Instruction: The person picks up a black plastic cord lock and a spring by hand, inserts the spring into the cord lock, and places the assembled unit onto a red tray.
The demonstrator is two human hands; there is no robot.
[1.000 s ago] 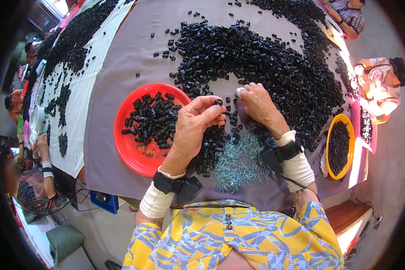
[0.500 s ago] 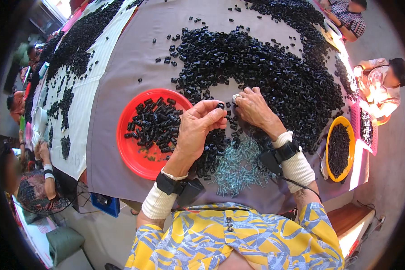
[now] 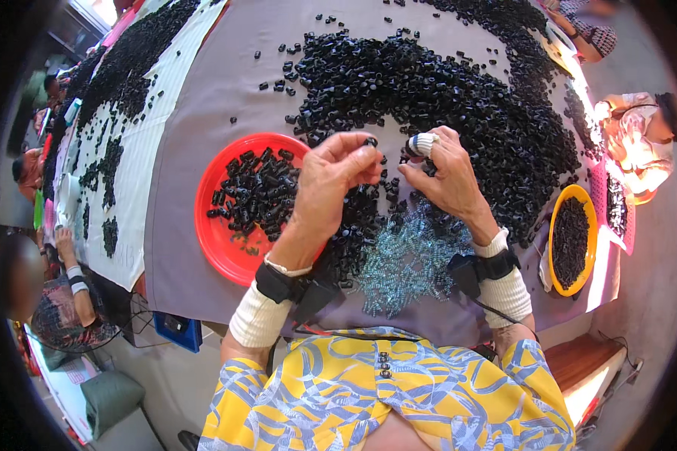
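Note:
My left hand (image 3: 327,184) pinches a small black plastic cylinder (image 3: 370,141) between thumb and fingertips, above the table. To its right, my right hand (image 3: 451,177) hovers by the pile edge, its fingers curled and the thumb held apart from them. One finger wears a white wrap, with something dark at its tip that I cannot make out. Below the hands lies a heap of small metal springs (image 3: 406,270). Beyond them spreads a wide pile of small black plastic parts (image 3: 429,90). Left of my left hand, a red basin (image 3: 210,244) holds longer black pieces.
A yellow basin (image 3: 593,240) of thin black pieces stands at the right table edge, beside a pink basket (image 3: 629,218). Grey cloth (image 3: 203,98) covers the table. More black parts lie on a white cloth (image 3: 139,218) at left. Other people sit around the tables.
My right hand has moved right, away from my left hand, and its thumb has parted from the fingers. My left hand has risen slightly, still pinching the black cylinder.

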